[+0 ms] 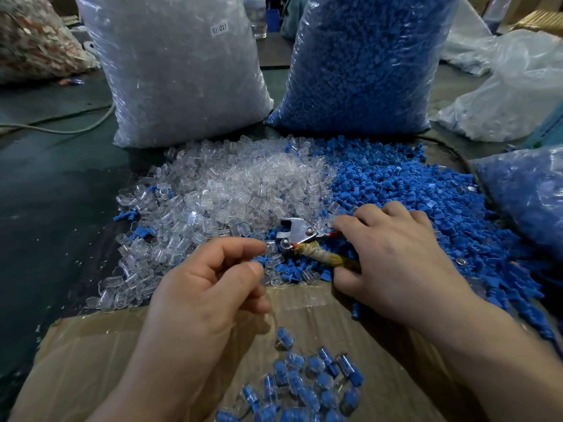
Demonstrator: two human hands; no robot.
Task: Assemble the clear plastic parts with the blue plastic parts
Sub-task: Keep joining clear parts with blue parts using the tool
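Note:
A heap of clear plastic parts (231, 184) lies on the table beside a heap of blue plastic parts (426, 190). My left hand (210, 287) pinches a small blue part (261, 259) between thumb and forefinger, just left of the pliers' jaws. My right hand (393, 257) grips the taped handles of metal pliers (297, 237), whose jaws lie on the mixed parts. Several assembled blue-in-clear pieces (307, 379) lie on a cardboard sheet (100, 354) in front of me.
A big bag of clear parts (179, 68) and a big bag of blue parts (365, 62) stand behind the heaps. Another bag of blue pieces (530, 196) sits at the right. A cable (61, 123) crosses the dark table at left.

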